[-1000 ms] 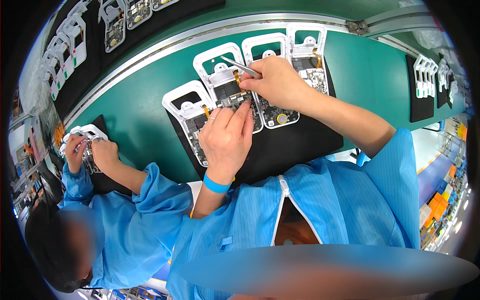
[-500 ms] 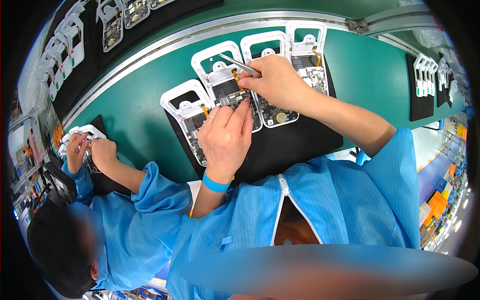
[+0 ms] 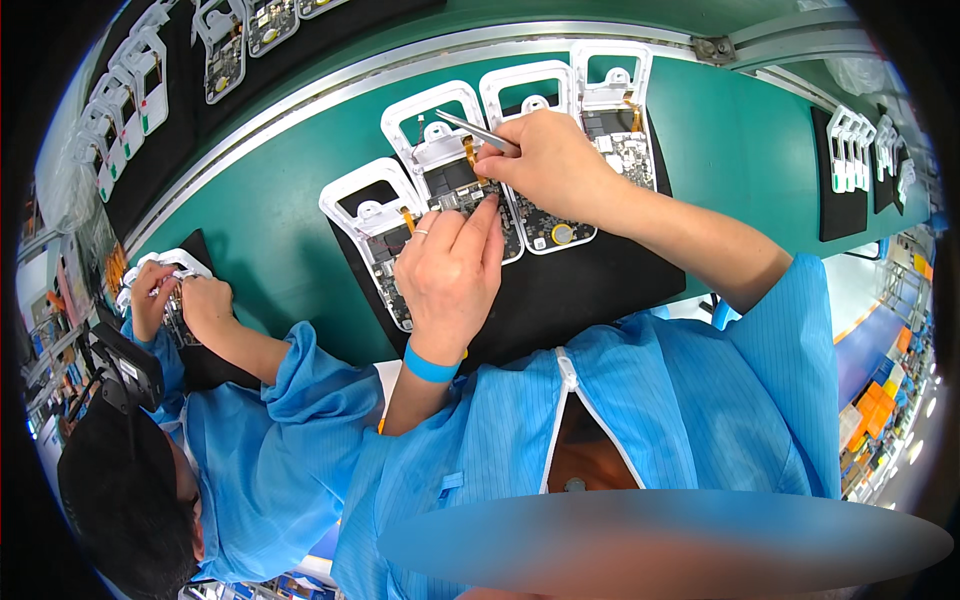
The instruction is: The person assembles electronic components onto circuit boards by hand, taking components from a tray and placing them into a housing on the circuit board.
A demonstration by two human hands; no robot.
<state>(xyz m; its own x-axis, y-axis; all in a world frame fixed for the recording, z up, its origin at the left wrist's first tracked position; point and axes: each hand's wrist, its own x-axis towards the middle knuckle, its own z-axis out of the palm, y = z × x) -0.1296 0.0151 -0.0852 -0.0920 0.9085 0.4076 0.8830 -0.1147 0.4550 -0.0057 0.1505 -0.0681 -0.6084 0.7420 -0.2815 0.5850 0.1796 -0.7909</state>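
Observation:
Two-part white plastic housings with dark circuit boards stand in a row before me. Over the second housing from the left, my right hand is closed around metal tweezers, tips pointing up left. Its thumb and forefinger meet at that housing's orange ribbon cable. My left hand, with a ring and blue wristband, lies palm down over the leftmost housing. Its fingers are stretched out, one fingertip touching the second housing's circuit board. Its undersides are hidden. A third housing has a round yellow part.
A fourth housing stands at the row's right end. Under them lies a black mat on a green table. At left, a co-worker's hands handle another housing. More housings stand far right, others beyond the metal rail.
My hands keep nearly the same place, and the tweezers tilt slightly. The housings shift very slightly left. The co-worker's head has turned.

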